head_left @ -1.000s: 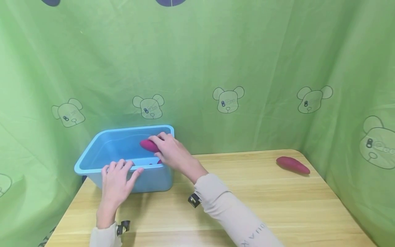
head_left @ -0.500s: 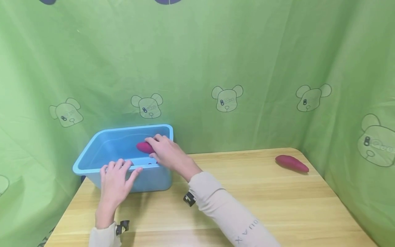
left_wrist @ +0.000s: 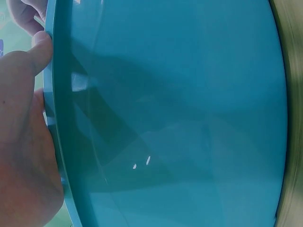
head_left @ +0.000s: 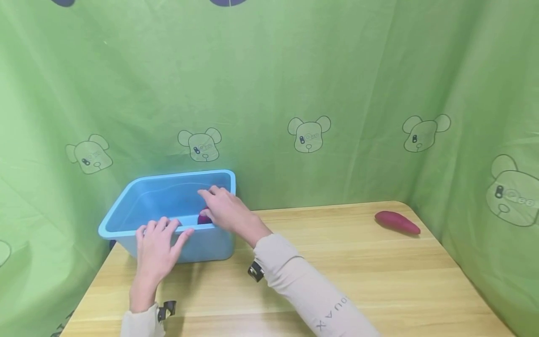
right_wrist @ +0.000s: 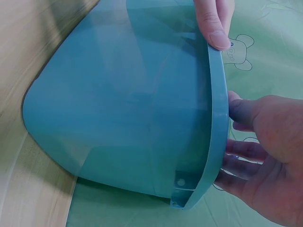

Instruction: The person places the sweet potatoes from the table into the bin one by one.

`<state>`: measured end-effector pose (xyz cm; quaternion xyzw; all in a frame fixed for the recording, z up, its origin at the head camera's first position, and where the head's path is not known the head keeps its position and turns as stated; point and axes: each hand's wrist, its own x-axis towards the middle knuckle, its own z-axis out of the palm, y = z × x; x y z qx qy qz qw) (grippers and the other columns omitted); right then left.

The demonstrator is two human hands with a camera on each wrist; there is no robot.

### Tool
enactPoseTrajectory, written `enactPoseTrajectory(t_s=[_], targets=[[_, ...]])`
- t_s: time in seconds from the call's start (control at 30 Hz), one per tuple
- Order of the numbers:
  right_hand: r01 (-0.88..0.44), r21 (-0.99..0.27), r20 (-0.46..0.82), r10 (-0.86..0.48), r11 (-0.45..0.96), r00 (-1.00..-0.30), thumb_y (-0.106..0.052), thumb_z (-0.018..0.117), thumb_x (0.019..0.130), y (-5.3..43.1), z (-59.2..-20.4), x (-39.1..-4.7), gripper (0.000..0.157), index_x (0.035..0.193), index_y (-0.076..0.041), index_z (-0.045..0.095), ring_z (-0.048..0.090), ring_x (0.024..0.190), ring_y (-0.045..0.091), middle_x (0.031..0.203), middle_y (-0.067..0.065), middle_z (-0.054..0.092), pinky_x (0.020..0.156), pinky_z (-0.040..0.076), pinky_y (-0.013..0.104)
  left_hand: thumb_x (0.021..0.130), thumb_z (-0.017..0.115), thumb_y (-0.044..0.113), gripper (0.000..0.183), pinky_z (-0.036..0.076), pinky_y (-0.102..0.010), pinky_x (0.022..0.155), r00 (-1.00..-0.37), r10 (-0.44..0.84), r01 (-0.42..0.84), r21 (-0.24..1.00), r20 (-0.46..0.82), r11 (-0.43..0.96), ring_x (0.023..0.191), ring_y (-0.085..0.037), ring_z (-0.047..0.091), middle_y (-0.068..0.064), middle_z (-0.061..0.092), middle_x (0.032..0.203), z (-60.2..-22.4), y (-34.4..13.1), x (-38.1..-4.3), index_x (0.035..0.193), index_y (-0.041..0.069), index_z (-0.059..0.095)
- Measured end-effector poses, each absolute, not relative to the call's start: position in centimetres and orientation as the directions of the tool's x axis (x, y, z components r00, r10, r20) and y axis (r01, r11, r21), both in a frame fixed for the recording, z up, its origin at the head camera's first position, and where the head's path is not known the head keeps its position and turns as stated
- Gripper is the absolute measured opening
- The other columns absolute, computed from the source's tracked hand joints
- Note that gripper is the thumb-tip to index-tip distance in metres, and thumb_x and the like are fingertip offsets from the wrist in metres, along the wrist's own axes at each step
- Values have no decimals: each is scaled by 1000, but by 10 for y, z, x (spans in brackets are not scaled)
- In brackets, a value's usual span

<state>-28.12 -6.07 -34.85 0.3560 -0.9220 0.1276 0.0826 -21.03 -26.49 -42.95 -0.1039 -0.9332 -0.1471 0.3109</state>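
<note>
A blue plastic bin (head_left: 206,245) stands at the left of the table. My left hand (head_left: 156,250) holds its near rim, fingertips reaching over the inside and the thumb (left_wrist: 41,52) against the outer edge. Over the bin's right end, my right hand (head_left: 229,210) reaches in with fingers spread; the right wrist view shows nothing between its fingers (right_wrist: 244,150). Just below that hand, part of a purple-red sweet potato (head_left: 204,217) shows inside the bin, the rest hidden by the hand and the near wall. Another sweet potato (head_left: 397,223) lies on the table at the far right.
The wooden table (head_left: 320,262) has a rounded far right corner. A green curtain (head_left: 261,84) with bear-head prints hangs behind the table and along both sides, close to the bin's back.
My right hand has let go of the sweet potato, which dropped lower into the bin. The hand moved slightly left. My left hand stays on the rim.
</note>
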Motion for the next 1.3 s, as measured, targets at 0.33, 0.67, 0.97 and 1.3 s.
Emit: enactPoseTrajectory(t_s=[0.33, 0.67, 0.97, 1.3], targets=[[-695, -173, 283, -641, 698, -713, -29, 62, 104, -54, -349, -278, 49, 148, -10, 52, 57, 128, 25, 139, 11, 59, 106, 47, 35, 99, 61, 51, 45, 30, -62, 95, -781, 103, 286, 206, 616, 936, 102, -41, 53, -16, 65, 108, -425, -266, -207, 107, 7, 68], [-711, -249, 385, -606, 658, -696, -25, 64, 103, -27, -352, -270, 44, 144, -12, 56, 59, 121, 21, 134, 6, 60, 101, 50, 32, 99, 61, 51, 43, 30, -62, 95, -779, 110, 291, 201, 617, 935, 101, -39, 52, -15, 64, 106, -426, -268, -209, 104, 9, 67], [-725, -272, 473, -568, 633, -673, -24, 66, 102, 2, -355, -265, 43, 142, -12, 57, 57, 120, 20, 134, 6, 61, 102, 49, 34, 99, 61, 52, 44, 30, -61, 95, -796, 98, 276, 214, 598, 937, 103, -40, 52, -15, 65, 109, -423, -269, -205, 105, 9, 67], [-719, -281, 546, -510, 636, -665, -23, 66, 102, 37, -356, -256, 45, 144, -13, 56, 56, 123, 22, 136, 6, 60, 105, 47, 38, 99, 60, 52, 43, 29, -62, 96, -804, 101, 280, 224, 586, 934, 103, -39, 52, -15, 65, 109, -424, -265, -206, 103, 10, 66]])
